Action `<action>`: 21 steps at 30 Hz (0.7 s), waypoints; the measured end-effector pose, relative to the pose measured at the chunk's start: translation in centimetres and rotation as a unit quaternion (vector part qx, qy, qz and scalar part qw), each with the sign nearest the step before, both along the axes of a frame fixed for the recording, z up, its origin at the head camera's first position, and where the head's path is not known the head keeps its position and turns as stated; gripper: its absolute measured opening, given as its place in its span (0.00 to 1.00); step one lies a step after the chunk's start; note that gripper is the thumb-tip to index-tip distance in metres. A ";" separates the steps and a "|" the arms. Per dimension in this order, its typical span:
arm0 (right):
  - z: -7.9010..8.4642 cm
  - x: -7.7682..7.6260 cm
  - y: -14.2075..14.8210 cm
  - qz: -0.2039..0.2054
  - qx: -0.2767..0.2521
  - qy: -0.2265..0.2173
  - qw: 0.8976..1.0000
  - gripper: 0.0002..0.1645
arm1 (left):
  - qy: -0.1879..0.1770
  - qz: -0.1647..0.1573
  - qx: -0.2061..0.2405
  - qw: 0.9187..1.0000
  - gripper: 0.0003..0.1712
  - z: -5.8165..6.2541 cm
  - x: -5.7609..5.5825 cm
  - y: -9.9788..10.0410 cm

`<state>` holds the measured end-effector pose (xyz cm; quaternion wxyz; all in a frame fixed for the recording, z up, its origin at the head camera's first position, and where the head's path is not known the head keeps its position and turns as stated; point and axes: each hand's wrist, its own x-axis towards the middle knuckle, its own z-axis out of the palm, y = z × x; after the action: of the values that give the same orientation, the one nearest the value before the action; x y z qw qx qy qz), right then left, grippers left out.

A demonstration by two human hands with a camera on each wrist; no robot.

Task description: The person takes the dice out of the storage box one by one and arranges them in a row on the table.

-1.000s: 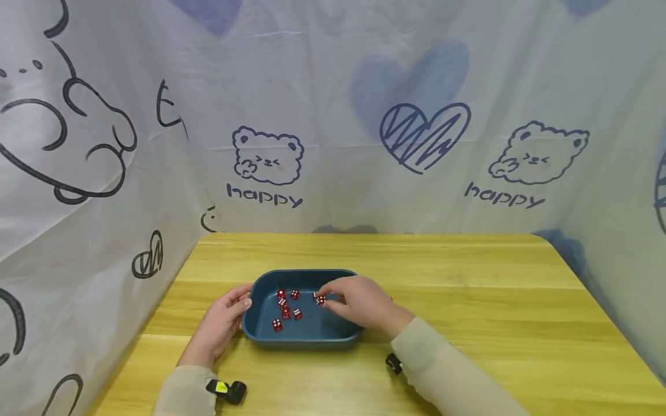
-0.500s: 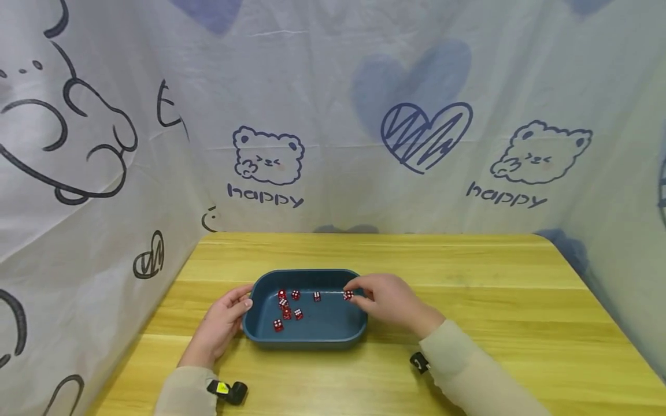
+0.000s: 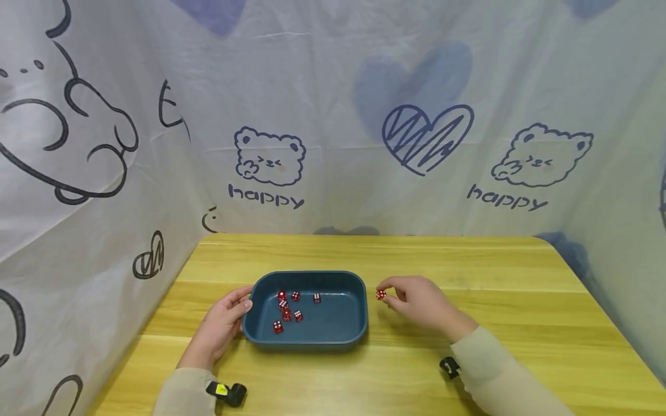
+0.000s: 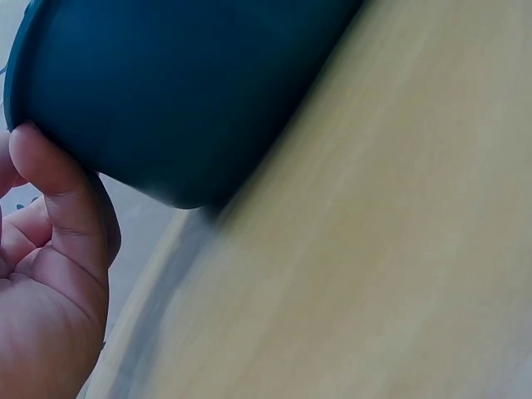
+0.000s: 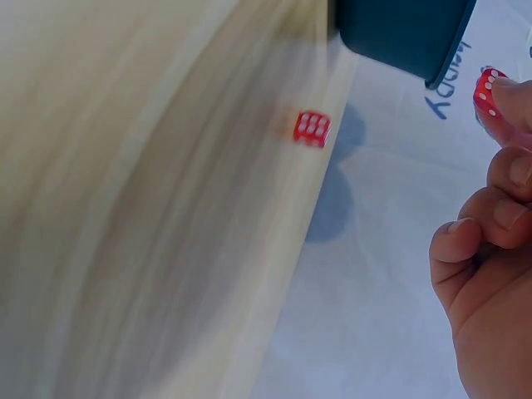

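Right hand (image 3: 418,303) is pinching one red die (image 3: 381,294) between thumb and index finger, the gap being narrow; the die is hanging over the wood-grain table (image 3: 520,300), just outside the right end of the blue tray (image 3: 333,323). Left hand (image 3: 221,323) is gripping the tray's left end, thumb lying at the rim. Several red dice (image 3: 295,296) are sitting inside, mostly clustering leftward. Right wrist view is showing a second die (image 5: 312,129) resting on the table near the tray, six pips facing the camera.

Head view from above, forward and down — wrist views low, close, tray (image 4: 183,91) and tabletop (image 4: 357,249) in both.
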<state>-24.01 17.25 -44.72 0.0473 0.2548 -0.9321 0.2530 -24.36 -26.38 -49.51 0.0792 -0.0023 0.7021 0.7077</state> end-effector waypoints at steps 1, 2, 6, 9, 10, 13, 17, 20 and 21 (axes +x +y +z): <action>0.0 0.0 0.3 -0.004 0.000 -0.003 1.000 0.12 | 0.000 0.000 0.001 1.000 0.28 0.0 0.0 0.0; 0.0 0.0 0.5 -0.008 0.000 -0.007 1.000 0.12 | 0.000 -0.001 0.002 1.000 0.28 0.1 0.0 0.0; -0.2 0.0 1.4 -0.018 0.004 -0.018 1.000 0.13 | -0.002 0.000 0.001 1.000 0.27 0.0 0.0 0.0; -0.6 -0.2 1.9 -0.023 0.012 -0.028 0.999 0.13 | -0.002 0.003 -0.002 1.000 0.27 0.0 0.0 0.0; -0.8 -0.2 2.0 -0.025 0.015 -0.030 0.999 0.13 | -0.001 0.003 -0.003 1.000 0.27 0.0 0.0 0.0; -1.1 -0.4 2.4 -0.031 0.018 -0.039 0.999 0.14 | 0.003 0.001 -0.002 1.000 0.28 0.0 0.0 0.0; -1.4 -0.5 2.8 -0.032 0.022 -0.045 0.998 0.14 | 0.005 -0.001 0.001 1.000 0.27 -0.1 0.0 0.0; -1.6 -0.7 3.0 -0.035 0.030 -0.052 0.998 0.14 | 0.003 -0.001 -0.001 1.000 0.27 0.0 0.0 0.1; -1.7 -0.8 3.1 -0.036 0.033 -0.056 0.997 0.14 | 0.003 -0.001 -0.002 1.000 0.27 0.0 0.0 0.1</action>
<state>-24.79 20.36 -46.43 -0.0040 0.2078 -0.9497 0.2342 -24.41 -26.29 -49.47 0.0778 0.0008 0.7035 0.7065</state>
